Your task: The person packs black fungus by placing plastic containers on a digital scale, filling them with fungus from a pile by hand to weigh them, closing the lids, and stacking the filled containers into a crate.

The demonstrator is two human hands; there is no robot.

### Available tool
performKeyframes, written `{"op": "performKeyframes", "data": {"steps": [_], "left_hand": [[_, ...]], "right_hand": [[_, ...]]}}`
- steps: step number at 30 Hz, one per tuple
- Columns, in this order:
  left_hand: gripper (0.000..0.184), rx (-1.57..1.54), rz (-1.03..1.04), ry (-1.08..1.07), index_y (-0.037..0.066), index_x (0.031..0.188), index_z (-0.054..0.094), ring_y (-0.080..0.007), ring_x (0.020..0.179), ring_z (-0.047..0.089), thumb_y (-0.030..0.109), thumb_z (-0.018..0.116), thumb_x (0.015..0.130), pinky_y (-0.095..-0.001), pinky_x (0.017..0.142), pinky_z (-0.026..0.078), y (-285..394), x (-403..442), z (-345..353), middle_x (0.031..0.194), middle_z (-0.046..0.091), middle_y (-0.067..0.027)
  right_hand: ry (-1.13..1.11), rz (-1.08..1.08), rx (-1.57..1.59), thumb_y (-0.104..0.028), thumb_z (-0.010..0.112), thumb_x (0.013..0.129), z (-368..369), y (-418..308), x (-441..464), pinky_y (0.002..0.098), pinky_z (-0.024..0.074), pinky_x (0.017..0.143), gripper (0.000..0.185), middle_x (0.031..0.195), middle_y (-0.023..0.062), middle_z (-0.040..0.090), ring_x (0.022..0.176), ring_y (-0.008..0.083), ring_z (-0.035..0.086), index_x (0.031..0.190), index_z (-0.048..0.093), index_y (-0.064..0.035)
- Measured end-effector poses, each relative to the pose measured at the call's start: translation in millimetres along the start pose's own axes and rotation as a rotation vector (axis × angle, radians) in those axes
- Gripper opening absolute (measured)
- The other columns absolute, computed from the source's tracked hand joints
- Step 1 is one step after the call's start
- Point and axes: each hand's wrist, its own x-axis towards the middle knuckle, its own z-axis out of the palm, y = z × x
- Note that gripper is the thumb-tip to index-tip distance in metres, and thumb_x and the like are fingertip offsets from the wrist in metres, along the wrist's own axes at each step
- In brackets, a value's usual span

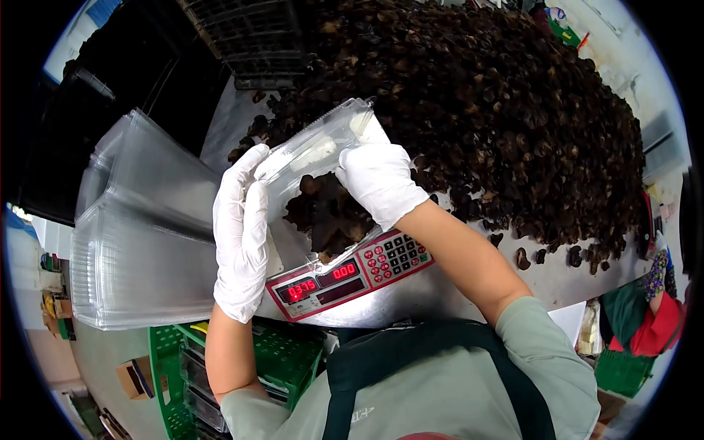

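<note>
A clear plastic clamshell box (pixel 287 163) with its lid up rests on a red-framed digital scale (pixel 352 279). Dark wood ear mushrooms (pixel 326 214) lie in it. My left hand (pixel 242 227), in a white glove, holds the box's left edge between thumb and fingers. My right hand (pixel 381 180), gloved too, is closed at the box's right side, above the mushrooms. Its fingertips are hidden, so I cannot tell what they hold. The scale's lit displays appear to read 0.375 and 0.00.
A large heap of wood ears (pixel 499 117) covers the table's back and right. Stacked clear boxes (pixel 147 249) stand at left. A dark crate (pixel 253 44) is behind, and a green crate (pixel 282 359) is below the table edge. Another person's red garment (pixel 656 326) shows at far right.
</note>
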Motion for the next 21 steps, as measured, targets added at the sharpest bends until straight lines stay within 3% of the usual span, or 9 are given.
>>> {"op": "performKeyframes", "data": {"steps": [3, 6, 8, 10, 11, 16, 17, 19, 21], "left_hand": [[0.041, 0.015, 0.049, 0.024, -0.003, 0.143, 0.052, -0.02, 0.126, 0.055, 0.019, 0.048, 0.108, -0.0341, 0.112, 0.04, 1.8, -1.9, -1.7, 0.136, 0.06, -0.0134], [0.042, 0.007, 0.049, 0.024, -0.003, 0.143, 0.052, -0.0199, 0.125, 0.055, 0.021, 0.049, 0.108, -0.0339, 0.111, 0.04, -0.5, -2.8, -3.2, 0.135, 0.061, -0.0127], [0.046, 0.016, 0.053, 0.018, -0.001, 0.145, 0.052, -0.0201, 0.127, 0.054, 0.027, 0.049, 0.108, -0.0342, 0.112, 0.038, -6.3, -3.4, -4.8, 0.137, 0.059, -0.0125], [0.049, 0.024, 0.056, -0.003, 0.002, 0.147, 0.051, -0.0202, 0.129, 0.053, 0.033, 0.05, 0.108, -0.0344, 0.113, 0.036, -7.8, -4.1, -5.9, 0.14, 0.058, -0.0122], [0.05, 0.03, 0.041, 0.004, 0.002, 0.147, 0.051, -0.0202, 0.129, 0.053, 0.033, 0.05, 0.108, -0.0343, 0.113, 0.036, -6.9, -4.2, -5.7, 0.139, 0.058, -0.0121], [0.051, 0.063, 0.018, -0.051, 0.002, 0.147, 0.052, -0.0212, 0.134, 0.051, 0.036, 0.047, 0.109, -0.0353, 0.115, 0.035, 5.0, -12.7, -3.4, 0.14, 0.058, -0.0118], [0.049, 0.151, 0.114, -0.078, -0.001, 0.142, 0.055, -0.0225, 0.124, 0.055, 0.033, 0.043, 0.109, -0.0351, 0.11, 0.038, 6.4, -14.0, -6.1, 0.135, 0.059, -0.0146], [0.051, 0.196, 0.104, -0.158, -0.001, 0.142, 0.056, -0.0259, 0.123, 0.055, 0.035, 0.04, 0.11, -0.036, 0.109, 0.038, 3.4, -23.5, -14.6, 0.133, 0.059, -0.0163], [0.047, 0.258, 0.18, -0.203, -0.002, 0.136, 0.063, -0.0287, 0.123, 0.056, 0.03, 0.043, 0.108, -0.0369, 0.109, 0.04, 3.1, -32.5, -20.2, 0.132, 0.059, -0.0183]], "right_hand": [[0.011, 0.01, 0.069, -0.034, 0.072, 0.089, -8.0, 2.1, -4.7, 0.0412, 0.055, 0.059, 0.021, 0.073, 0.0076, 0.072, 0.065, 0.0277, 0.07, 0.084, 0.077, -0.0142], [0.259, 0.0, 0.371, -0.035, 0.072, 0.089, -9.9, 3.5, -11.6, 0.0398, 0.0548, 0.059, 0.021, 0.074, 0.0085, 0.071, 0.065, 0.0269, 0.07, 0.09, 0.079, -0.0153], [0.338, -0.01, 0.489, -0.031, 0.072, 0.093, -15.0, 5.2, -19.5, 0.0333, 0.053, 0.057, 0.022, 0.074, 0.007, 0.072, 0.06, 0.0204, 0.067, 0.096, 0.08, -0.0109], [0.069, 0.355, 1.262, -0.024, 0.07, 0.098, -32.7, 6.4, -28.5, 0.0262, 0.0505, 0.057, 0.021, 0.074, 0.0035, 0.07, 0.059, 0.0111, 0.062, 0.1, 0.079, -0.0046], [-0.064, 0.501, 1.444, -0.019, 0.067, 0.1, -52.2, 7.9, -30.6, 0.0219, 0.047, 0.057, 0.021, 0.075, 0.001, 0.067, 0.062, 0.0052, 0.057, 0.1, 0.076, 0.0003], [-0.079, 0.548, 1.229, -0.018, 0.066, 0.101, -92.2, 66.9, -106.3, 0.0233, 0.0456, 0.056, 0.02, 0.072, 0.0026, 0.065, 0.062, 0.0076, 0.058, 0.098, 0.072, 0.0005], [-0.121, 0.643, 1.16, -0.018, 0.066, 0.101, -108.9, 82.3, -130.6, 0.0238, 0.0455, 0.056, 0.02, 0.072, 0.0023, 0.065, 0.062, 0.008, 0.058, 0.099, 0.072, 0.0005], [-0.09, 0.825, 1.147, -0.019, 0.068, 0.099, -131.0, 123.0, -194.7, 0.0247, 0.046, 0.058, 0.019, 0.074, 0.0008, 0.064, 0.065, 0.0074, 0.058, 0.092, 0.072, -0.0023], [-0.194, 0.931, 0.735, -0.016, 0.068, 0.096, -168.8, 150.5, -250.2, 0.0275, 0.0426, 0.056, 0.019, 0.071, 0.0016, 0.062, 0.062, 0.0073, 0.053, 0.087, 0.068, -0.0001]]}}
